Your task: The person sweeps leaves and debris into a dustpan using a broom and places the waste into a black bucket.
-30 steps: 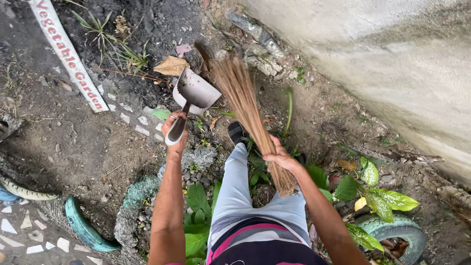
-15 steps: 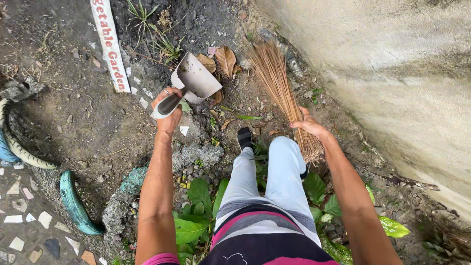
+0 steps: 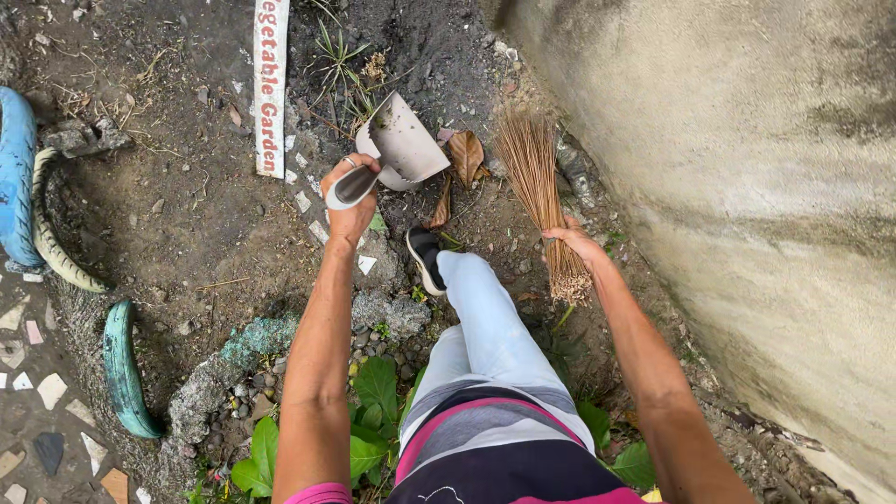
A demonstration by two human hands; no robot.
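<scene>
Left hand [image 3: 350, 201] fingers wrapped tight round the dustpan [image 3: 397, 145] handle; a ring shows on one finger. Pan is grey metal, tilted, mouth pointing away from the person toward the dark soil.

Right hand [image 3: 574, 245] fingers closed round the broom [image 3: 541, 187], a bundle of thin brown sticks. Grip sits low on the bundle; the stub end pokes out below the hand, the bristle tips fan out upward, just right of the pan.

Landmark = dustpan:
- Dry brown leaf [image 3: 465, 157] just right of the pan's lip, between pan and broom tips. Whether it touches the pan, can't tell.
- A second, narrower leaf [image 3: 441, 203] below the pan, near the shoe.
- Shoe [image 3: 427, 257], black with a white sole, below the pan, planted on the dirt, light trouser leg behind it.
- White sign board [image 3: 271, 89] with red letters lies flat to the left of the pan, well apart.
- Small grass tuft [image 3: 341, 61] above-left of the pan.
- White tile chips scattered on the dirt left and below the pan.
- Concrete wall [image 3: 747, 187] far right of the pan, past the broom.
- Painted tyre edging [image 3: 121, 369], blue and green, far left and lower left of the pan.
- Green leafy plants [image 3: 373, 392] well below the pan, by the person's knee.
</scene>
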